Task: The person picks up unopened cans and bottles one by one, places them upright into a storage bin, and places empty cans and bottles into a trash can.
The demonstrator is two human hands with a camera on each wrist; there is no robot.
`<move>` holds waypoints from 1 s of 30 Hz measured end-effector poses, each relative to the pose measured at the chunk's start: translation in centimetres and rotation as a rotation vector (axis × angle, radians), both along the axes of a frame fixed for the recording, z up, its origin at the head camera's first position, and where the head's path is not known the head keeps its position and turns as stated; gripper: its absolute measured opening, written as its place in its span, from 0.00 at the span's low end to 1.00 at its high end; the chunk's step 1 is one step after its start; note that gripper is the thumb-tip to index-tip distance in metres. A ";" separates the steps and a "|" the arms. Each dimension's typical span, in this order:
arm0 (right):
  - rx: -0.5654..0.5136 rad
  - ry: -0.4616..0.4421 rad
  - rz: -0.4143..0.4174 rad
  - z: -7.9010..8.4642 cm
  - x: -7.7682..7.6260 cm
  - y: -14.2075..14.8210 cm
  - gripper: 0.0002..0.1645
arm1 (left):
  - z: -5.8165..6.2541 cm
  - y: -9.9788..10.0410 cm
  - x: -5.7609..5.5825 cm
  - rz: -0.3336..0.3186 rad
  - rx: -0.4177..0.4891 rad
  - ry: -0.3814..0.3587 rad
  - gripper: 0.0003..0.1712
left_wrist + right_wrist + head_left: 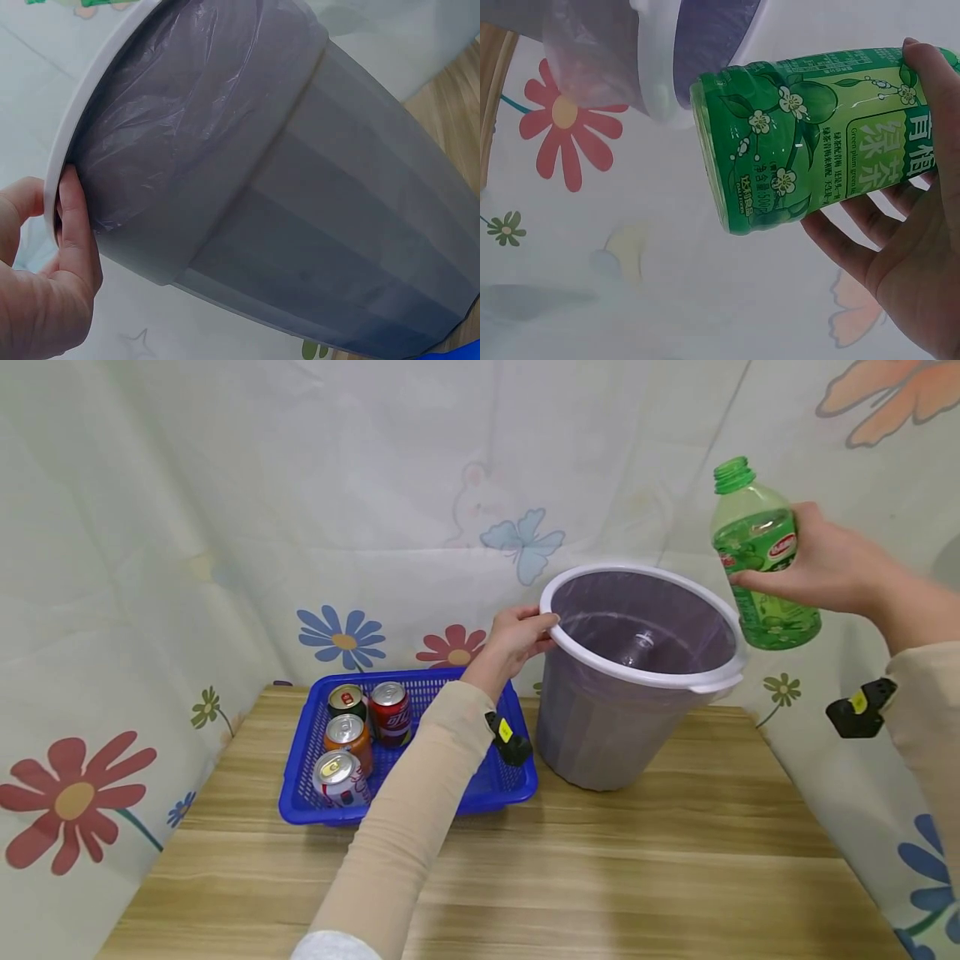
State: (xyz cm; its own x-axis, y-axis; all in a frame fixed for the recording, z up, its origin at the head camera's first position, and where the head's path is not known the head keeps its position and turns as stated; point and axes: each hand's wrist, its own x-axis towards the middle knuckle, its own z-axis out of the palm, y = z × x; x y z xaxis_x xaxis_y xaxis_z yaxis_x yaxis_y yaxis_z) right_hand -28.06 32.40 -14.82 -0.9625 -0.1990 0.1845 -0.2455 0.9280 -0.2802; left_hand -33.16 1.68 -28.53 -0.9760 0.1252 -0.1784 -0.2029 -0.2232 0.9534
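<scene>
A grey trash bin [600, 727] with a white rim stands on the table, lined with a thin translucent purplish bag [187, 112] that folds out under the rim. My left hand [517, 639] pinches the rim at its left side, fingers under the edge. My right hand [840, 564] grips a green tea bottle [768, 568] with a green label, raised to the right of the bin. The bottle leans slightly, neck up and to the left, and its base is beside the rim in the head view. Fingers and thumb wrap the bottle's middle in the right wrist view.
A blue plastic basket [296, 777] stands to the left of the bin, partly behind my left forearm. Several drink cans, among them a red can [392, 718] and an orange can [349, 742], stand upright in its left part. Behind the wooden table [570, 877] hangs a flower-printed curtain [360, 485].
</scene>
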 end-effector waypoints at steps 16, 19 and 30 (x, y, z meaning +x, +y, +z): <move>0.002 -0.027 0.006 0.0 -0.2 -2.8 0.55 | 0.0 -0.1 0.0 -0.002 0.003 0.003 0.25; -0.003 -0.035 0.016 0.0 -0.3 -3.4 0.56 | 0.0 -0.1 0.1 -0.004 -0.001 0.002 0.24; -0.026 -0.016 0.061 -0.2 -1.0 -5.2 0.51 | 0.2 -0.2 0.3 -0.005 -0.015 0.004 0.25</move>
State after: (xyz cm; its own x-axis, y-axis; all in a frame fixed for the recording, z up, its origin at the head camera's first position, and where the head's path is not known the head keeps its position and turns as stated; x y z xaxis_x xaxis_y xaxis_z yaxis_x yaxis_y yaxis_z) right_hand -29.09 27.24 -15.00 -0.9516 -0.2529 0.1748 -0.2968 0.9038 -0.3082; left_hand -32.88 1.49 -28.38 -0.9760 0.1279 -0.1760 -0.1999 -0.2081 0.9574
